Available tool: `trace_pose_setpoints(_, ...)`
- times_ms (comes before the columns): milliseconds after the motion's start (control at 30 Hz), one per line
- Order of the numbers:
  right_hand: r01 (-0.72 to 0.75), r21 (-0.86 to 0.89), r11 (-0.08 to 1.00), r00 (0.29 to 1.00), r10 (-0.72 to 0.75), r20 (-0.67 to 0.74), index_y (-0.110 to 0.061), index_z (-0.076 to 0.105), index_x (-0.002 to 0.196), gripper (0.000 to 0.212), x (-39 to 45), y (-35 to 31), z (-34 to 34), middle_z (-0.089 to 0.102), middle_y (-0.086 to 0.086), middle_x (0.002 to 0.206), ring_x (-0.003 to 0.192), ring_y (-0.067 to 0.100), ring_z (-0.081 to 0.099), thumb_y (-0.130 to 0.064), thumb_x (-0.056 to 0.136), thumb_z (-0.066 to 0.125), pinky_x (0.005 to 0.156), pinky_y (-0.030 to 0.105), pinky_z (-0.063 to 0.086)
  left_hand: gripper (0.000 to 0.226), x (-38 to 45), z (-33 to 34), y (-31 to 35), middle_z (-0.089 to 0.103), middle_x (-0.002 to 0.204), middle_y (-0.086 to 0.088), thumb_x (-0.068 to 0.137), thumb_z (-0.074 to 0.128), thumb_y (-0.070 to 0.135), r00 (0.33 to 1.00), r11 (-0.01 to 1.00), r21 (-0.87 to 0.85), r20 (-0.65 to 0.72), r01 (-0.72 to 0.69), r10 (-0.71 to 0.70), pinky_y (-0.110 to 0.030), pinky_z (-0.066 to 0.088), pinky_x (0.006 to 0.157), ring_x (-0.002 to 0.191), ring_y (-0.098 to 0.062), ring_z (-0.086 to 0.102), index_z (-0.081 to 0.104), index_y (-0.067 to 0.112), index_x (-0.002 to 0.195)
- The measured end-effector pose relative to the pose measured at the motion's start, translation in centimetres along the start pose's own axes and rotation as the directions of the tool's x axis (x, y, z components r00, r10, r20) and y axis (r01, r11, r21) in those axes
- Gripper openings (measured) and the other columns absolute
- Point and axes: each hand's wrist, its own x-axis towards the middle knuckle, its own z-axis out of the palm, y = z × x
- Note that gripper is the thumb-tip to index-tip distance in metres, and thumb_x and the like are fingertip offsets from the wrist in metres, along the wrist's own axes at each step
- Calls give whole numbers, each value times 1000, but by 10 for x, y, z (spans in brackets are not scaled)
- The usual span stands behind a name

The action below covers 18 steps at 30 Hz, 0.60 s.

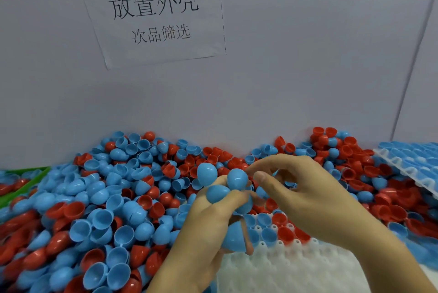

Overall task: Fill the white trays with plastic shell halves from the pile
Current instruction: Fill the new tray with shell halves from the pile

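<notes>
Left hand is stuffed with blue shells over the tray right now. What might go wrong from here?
The left hand grips several blue shell halves at once; as the right hand pinches one off, others may slip into the pile. Loose shells crowd the edge of the white tray and might roll onto open pockets.

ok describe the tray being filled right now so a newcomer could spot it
Start at the big pile of red and blue shell halves against the wall. The white tray lies at its near edge, under both hands. Unlike the all-blue stacked trays far right, it is mostly empty.
</notes>
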Motion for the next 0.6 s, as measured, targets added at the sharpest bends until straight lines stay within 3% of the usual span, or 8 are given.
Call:
trace_pose_setpoints(100, -7, 87, 996, 998, 2, 58, -44, 70, 98, 33, 0, -2, -1, 69, -25, 93, 88, 1, 65, -61, 85, 45, 82, 22, 53, 17, 0, 1, -2, 75, 99, -7, 96, 62, 18, 999, 995, 93, -19, -24, 25, -27, 48, 49, 57, -9, 62, 72, 14, 109)
trace_pose_setpoints(200, -6, 92, 996, 992, -6, 126, -38, 71, 96, 21, -2, 1, 1, 71, -11, 84, 79, 12, 68, -51, 91, 55, 74, 35, 58, 26, 1, 1, -6, 73, 107, -8, 95, 65, 25, 1000, 985, 174, -7, -5, 6, -33, 45, 56, 59, -11, 57, 65, 15, 119)
trace_pose_setpoints(300, -10, 133, 991, 993, -6, 117, -32, 71, 87, 13, -1, 3, -1, 71, -6, 80, 76, 14, 68, -40, 92, 62, 73, 36, 59, 29, 1, 2, -6, 72, 112, -7, 94, 65, 31, 999, 979, 203, 50, -9, -1, -30, 47, 56, 58, -11, 57, 66, 19, 120)
trace_pose_setpoints(367, -14, 177, 984, 999, 6, 43, -30, 70, 84, 12, -1, 5, -5, 71, -7, 80, 76, 10, 68, -36, 90, 62, 74, 32, 58, 26, -1, 3, -3, 74, 111, -4, 90, 67, 30, 994, 992, 121, 108, -32, 19, -25, 52, 53, 51, -7, 62, 70, 25, 115)
trace_pose_setpoints(467, 21, 164, 986, 996, -6, -89, -31, 66, 82, 10, -1, 8, -8, 69, -9, 80, 77, 12, 67, -38, 87, 61, 72, 34, 58, 46, -1, 2, -1, 77, 106, -4, 71, 72, 36, 999, 999, -44, 43, 31, -29, -25, 57, 56, 42, -10, 59, 69, 27, 116)
trace_pose_setpoints(600, 78, 53, 996, 995, -74, -67, -35, 65, 83, 11, -1, 7, -4, 65, -17, 82, 83, 6, 64, -26, 88, 66, 73, 19, 53, 58, 2, 1, -2, 76, 112, -7, 68, 72, 46, 999, 986, -159, 22, 47, -44, -22, 34, 36, 38, -14, 51, 71, 15, 117)
